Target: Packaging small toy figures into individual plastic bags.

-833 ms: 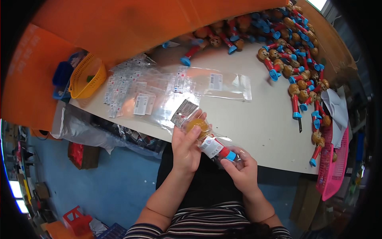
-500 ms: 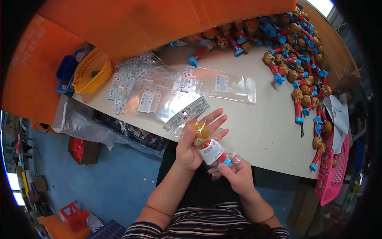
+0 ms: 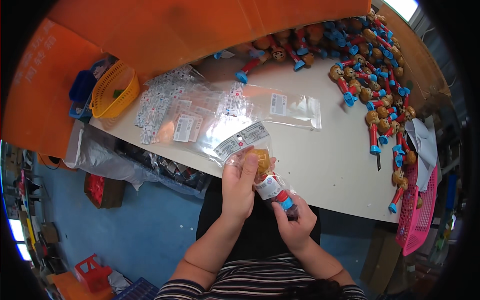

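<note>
A candy dispenser (image 3: 259,161) with a round brown character head, red stem and blue foot lies inside a clear plastic bag (image 3: 265,145). A white label sits across its stem, and a grey printed strip spans the bag's top end. My left hand (image 3: 239,189) is closed around the head end, thumb pressed along the head. My right hand (image 3: 296,220) grips the blue foot end through the plastic. Several flat clear bags (image 3: 187,127) with printed labels are spread beyond my hands. Many similar unbagged dispensers (image 3: 372,132) are heaped along the table's right and far sides.
An orange box flap (image 3: 200,30) overhangs the table's far side. At the left stands a yellow basket (image 3: 107,95) beside blue bins (image 3: 82,86). A pink basket (image 3: 417,220) with white paper (image 3: 422,150) stands at the right edge. Below the table's left edge are bagged goods (image 3: 170,172).
My left hand has turned from open-palmed under the bag to closed around its head end, thumb on top. My right fingers have shifted on the foot end, and the bag is slightly right.
</note>
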A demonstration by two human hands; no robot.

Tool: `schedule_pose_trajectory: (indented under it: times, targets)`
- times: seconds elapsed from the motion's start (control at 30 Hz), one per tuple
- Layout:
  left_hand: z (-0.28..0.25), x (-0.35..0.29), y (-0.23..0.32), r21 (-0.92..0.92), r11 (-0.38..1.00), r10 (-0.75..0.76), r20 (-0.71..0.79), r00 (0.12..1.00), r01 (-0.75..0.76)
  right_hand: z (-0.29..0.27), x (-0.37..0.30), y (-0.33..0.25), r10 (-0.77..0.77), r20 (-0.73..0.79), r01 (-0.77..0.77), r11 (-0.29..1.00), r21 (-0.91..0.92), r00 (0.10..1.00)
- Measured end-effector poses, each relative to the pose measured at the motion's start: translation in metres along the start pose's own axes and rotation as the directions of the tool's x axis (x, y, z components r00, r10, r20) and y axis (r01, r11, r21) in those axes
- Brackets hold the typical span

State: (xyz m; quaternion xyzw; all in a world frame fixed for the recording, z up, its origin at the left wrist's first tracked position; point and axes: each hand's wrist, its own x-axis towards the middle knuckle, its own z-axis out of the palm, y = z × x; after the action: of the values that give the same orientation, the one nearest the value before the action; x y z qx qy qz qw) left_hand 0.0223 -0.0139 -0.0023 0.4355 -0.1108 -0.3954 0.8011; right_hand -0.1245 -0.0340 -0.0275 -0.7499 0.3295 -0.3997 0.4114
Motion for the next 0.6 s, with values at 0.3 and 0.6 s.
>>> schedule_pose_trajectory:
  times: [0.3,0.6]
  targets:
    - [-0.029,0.012,0.005,-0.166,0.963,-0.191,0.129,0.973,0.212,-0.019,0.010,0.005,0.454,0.425,-0.622,0.590,0.516,0.783]
    - [-0.029,0.014,0.001,-0.312,0.921,-0.203,0.128,0.971,0.234,-0.025,0.021,0.010,0.344,0.668,-0.751,0.276,0.600,0.660]
